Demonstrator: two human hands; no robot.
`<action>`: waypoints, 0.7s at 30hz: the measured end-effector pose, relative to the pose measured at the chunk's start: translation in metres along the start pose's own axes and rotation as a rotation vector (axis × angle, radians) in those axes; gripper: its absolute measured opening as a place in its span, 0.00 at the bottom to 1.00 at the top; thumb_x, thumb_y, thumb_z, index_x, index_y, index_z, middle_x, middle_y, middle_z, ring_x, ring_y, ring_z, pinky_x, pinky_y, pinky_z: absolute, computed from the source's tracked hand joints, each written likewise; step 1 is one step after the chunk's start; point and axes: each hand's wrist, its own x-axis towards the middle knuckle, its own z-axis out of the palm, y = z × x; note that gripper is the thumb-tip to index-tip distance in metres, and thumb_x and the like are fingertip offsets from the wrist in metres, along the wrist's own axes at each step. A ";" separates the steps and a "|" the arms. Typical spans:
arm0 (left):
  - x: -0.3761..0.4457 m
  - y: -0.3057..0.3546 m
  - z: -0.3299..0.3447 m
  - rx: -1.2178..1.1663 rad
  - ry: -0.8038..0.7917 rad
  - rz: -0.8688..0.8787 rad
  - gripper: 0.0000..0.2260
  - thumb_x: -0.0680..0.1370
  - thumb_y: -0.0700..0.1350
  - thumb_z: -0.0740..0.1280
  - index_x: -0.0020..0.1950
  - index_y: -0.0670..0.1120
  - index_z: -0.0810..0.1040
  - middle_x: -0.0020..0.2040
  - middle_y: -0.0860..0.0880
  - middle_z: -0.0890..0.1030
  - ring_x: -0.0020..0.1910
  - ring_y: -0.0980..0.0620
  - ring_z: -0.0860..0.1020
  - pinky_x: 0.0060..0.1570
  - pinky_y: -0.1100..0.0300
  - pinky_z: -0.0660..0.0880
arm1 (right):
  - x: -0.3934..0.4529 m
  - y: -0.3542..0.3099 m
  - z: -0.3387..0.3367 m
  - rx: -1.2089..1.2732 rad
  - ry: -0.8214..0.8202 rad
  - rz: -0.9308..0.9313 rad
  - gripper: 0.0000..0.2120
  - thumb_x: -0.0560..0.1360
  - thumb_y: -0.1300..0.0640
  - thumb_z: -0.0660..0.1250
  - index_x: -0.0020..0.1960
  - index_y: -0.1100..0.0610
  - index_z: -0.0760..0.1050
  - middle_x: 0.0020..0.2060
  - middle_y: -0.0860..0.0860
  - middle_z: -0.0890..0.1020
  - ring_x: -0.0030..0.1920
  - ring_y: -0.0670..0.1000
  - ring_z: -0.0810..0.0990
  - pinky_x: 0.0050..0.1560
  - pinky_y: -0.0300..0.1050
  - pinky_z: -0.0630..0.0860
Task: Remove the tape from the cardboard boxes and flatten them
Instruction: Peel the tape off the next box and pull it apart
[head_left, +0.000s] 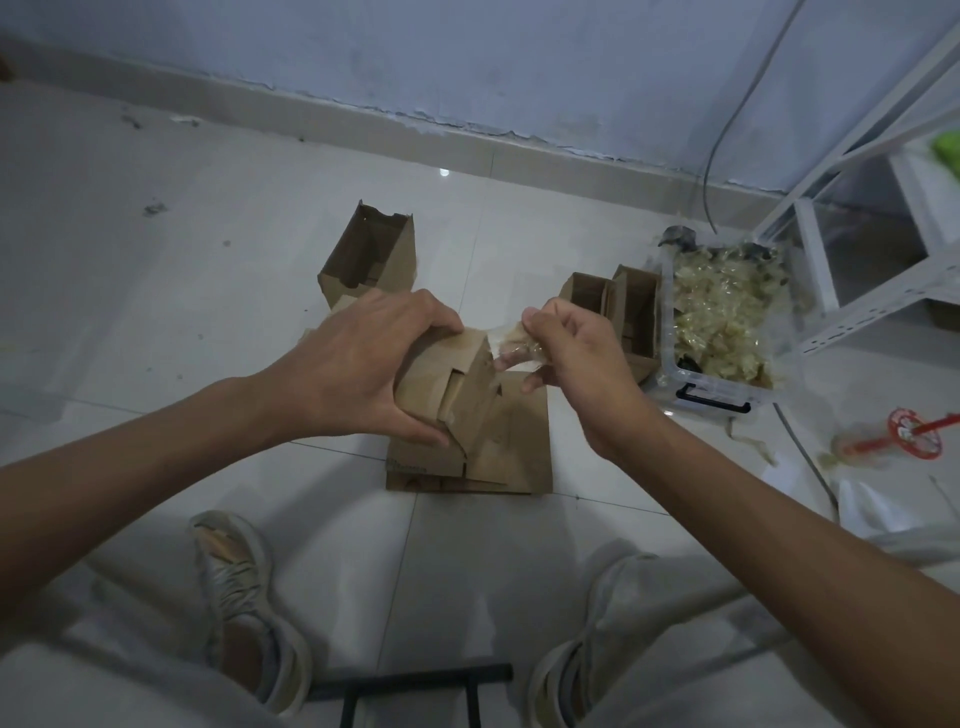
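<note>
My left hand (363, 358) grips a small brown cardboard box (452, 395) from its left side, holding it above the floor. My right hand (576, 358) pinches a strip of clear tape (511, 345) that stretches from the box's top right corner. Under the held box lies a stack of flattened cardboard (514, 457). An open upright box (371, 254) stands behind on the floor. Two more open boxes (618, 306) stand to the right.
A clear plastic bin (727, 332) full of crumpled tape sits at the right, beside a white metal shelf frame (862, 306). A red tape dispenser (909, 434) lies on the tiles further right. My shoes (234, 587) and a black stool frame (415, 686) are below.
</note>
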 end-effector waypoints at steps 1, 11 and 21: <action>0.000 0.000 0.001 -0.012 -0.001 0.002 0.44 0.64 0.78 0.69 0.71 0.53 0.67 0.64 0.52 0.75 0.60 0.51 0.75 0.58 0.48 0.75 | 0.000 0.000 0.001 0.045 -0.002 0.018 0.08 0.87 0.58 0.61 0.50 0.61 0.71 0.45 0.56 0.88 0.41 0.54 0.87 0.30 0.40 0.76; 0.004 0.000 0.009 -0.051 -0.005 0.022 0.43 0.65 0.78 0.69 0.71 0.54 0.68 0.63 0.53 0.76 0.58 0.51 0.76 0.56 0.48 0.76 | 0.005 0.006 0.007 -0.040 0.064 -0.074 0.18 0.82 0.51 0.70 0.44 0.63 0.71 0.38 0.61 0.85 0.30 0.52 0.77 0.31 0.43 0.74; 0.004 -0.004 0.012 -0.007 -0.042 0.028 0.42 0.64 0.77 0.70 0.70 0.55 0.68 0.62 0.54 0.76 0.57 0.53 0.74 0.57 0.55 0.70 | 0.009 0.014 0.000 -0.030 -0.084 -0.012 0.13 0.83 0.61 0.68 0.66 0.59 0.73 0.37 0.56 0.80 0.36 0.49 0.80 0.41 0.44 0.79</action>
